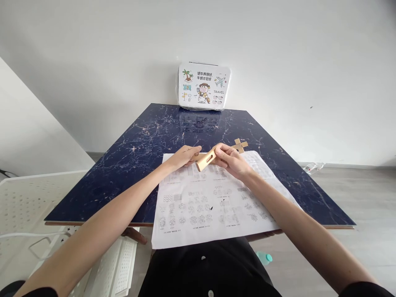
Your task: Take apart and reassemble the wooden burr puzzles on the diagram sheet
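Above the printed sheet [185, 231], my right hand [230, 160] pinches a light wooden block with an oval slot [202, 163]. It slants down to the left, its near end toward me. My left hand [185, 156] is closed around a second wooden piece [198, 157], which shows partly behind the slotted block. Whether the two pieces touch, I cannot tell. Just beyond my right hand, a cross-shaped group of wooden pieces [240, 145] lies at the sheet's far edge; my hand covers part of that area.
The dark blue marbled table [136, 140] carries the sheet, which overhangs its front edge. A white cartoon-printed case [204, 84] stands against the wall at the back. White perforated shelving [31, 198] is at the left. A bottle with a teal cap [265, 258] is on the floor.
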`<state>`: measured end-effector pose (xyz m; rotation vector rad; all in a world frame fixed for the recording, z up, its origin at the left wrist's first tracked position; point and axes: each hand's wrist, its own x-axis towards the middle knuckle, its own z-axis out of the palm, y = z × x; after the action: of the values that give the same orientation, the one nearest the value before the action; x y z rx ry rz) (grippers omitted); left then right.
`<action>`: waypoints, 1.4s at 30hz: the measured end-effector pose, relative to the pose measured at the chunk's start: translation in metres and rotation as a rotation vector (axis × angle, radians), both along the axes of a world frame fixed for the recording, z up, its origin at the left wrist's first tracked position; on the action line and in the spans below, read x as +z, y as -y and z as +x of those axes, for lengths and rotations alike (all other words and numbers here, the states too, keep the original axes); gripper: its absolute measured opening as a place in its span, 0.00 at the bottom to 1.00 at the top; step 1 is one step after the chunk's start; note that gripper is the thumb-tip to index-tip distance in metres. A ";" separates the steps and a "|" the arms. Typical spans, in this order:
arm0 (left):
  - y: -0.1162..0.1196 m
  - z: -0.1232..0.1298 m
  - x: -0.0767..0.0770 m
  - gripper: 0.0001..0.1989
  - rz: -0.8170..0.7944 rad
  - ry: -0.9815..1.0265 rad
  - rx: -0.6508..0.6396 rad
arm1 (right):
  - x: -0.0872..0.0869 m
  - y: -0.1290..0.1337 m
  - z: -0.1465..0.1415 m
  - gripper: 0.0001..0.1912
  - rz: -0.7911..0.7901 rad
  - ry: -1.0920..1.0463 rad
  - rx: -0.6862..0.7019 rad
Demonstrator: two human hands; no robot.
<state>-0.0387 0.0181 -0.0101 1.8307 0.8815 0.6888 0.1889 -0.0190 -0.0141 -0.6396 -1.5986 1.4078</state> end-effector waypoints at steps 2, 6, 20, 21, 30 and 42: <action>-0.002 -0.001 0.000 0.31 -0.013 0.012 0.008 | 0.000 0.001 0.000 0.19 0.010 -0.018 -0.011; 0.000 -0.002 0.004 0.33 -0.001 0.004 -0.014 | -0.001 0.001 0.002 0.19 0.026 -0.020 -0.007; 0.001 -0.006 0.007 0.30 0.069 -0.019 0.008 | -0.005 0.006 0.002 0.21 -0.059 -0.080 0.141; 0.001 -0.006 0.008 0.30 0.087 -0.025 0.028 | -0.004 0.006 0.001 0.22 -0.059 -0.090 0.128; 0.003 0.001 0.000 0.29 0.494 -0.240 0.238 | -0.012 -0.016 0.006 0.24 -0.138 -0.242 -0.347; 0.008 0.001 -0.007 0.27 0.747 -0.529 0.093 | -0.026 -0.019 0.000 0.22 0.018 0.243 -0.715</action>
<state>-0.0379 0.0102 -0.0175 2.7347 1.1465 0.6478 0.1891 -0.0003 -0.0403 -1.2571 -1.3494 0.8017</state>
